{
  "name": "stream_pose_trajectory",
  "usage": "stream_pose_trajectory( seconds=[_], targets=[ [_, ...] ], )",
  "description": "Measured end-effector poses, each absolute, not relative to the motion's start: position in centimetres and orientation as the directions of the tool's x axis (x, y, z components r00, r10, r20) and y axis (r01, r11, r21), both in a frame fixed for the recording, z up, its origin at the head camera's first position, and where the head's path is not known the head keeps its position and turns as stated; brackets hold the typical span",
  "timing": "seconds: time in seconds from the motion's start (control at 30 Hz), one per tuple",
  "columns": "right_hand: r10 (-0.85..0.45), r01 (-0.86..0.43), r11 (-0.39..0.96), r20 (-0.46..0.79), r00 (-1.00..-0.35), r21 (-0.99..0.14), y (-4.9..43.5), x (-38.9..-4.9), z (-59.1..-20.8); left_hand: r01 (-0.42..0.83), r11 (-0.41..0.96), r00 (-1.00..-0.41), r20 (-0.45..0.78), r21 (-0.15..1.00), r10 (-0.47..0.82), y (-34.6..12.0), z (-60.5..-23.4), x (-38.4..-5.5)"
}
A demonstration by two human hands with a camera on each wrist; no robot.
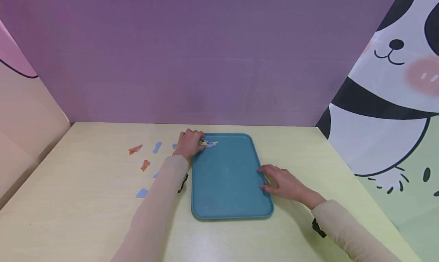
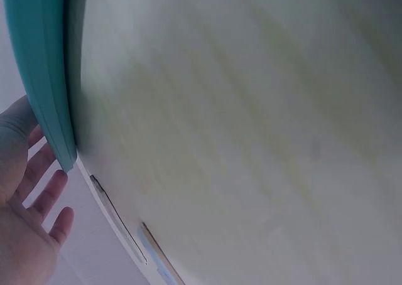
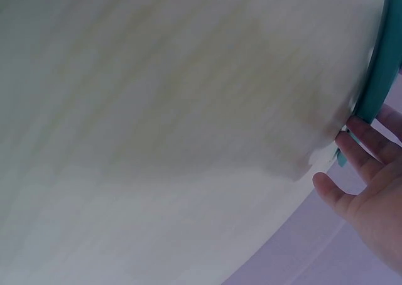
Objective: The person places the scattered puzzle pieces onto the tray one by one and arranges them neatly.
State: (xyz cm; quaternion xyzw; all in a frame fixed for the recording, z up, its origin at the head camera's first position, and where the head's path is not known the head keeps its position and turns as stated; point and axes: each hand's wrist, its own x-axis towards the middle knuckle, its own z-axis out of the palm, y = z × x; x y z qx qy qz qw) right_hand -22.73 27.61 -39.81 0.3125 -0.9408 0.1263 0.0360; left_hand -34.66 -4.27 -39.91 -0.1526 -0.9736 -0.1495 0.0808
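In the head view a blue-green rectangular tray (image 1: 228, 182) lies on the table with one short side toward me. My left hand (image 1: 189, 143) is at its far left corner. Thumb and fingertips pinch a small yellow-and-lavender puzzle piece (image 1: 211, 144) there, just over the tray's inside. From the left wrist, the hand's other fingers (image 2: 49, 197) spread out beyond the tray's rim (image 2: 47, 78), which covers the thumb. At the right long side, my right hand (image 1: 282, 182) touches the rim with spread, relaxed fingertips, also seen in the right wrist view beside the rim (image 3: 377, 71).
Left of the tray, several flat pieces lie scattered: an orange piece (image 1: 135, 149), a second orange piece (image 1: 145, 165), a blue strip (image 1: 157, 147) and a larger blue piece (image 1: 141, 193). My left forearm partly covers others. A purple wall (image 1: 192, 64) stands behind the table.
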Motion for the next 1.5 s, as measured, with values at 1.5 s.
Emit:
stream_pose_trajectory(
  seconds=[1.5],
  targets=[
    [-0.595, -0.635, 0.75, 0.231, -0.77, -0.188, 27.6, -22.8, -40.3, 0.443, 0.858, -0.896, 0.17, 0.26, 0.411, -11.0, -39.1, -33.8]
  ],
)
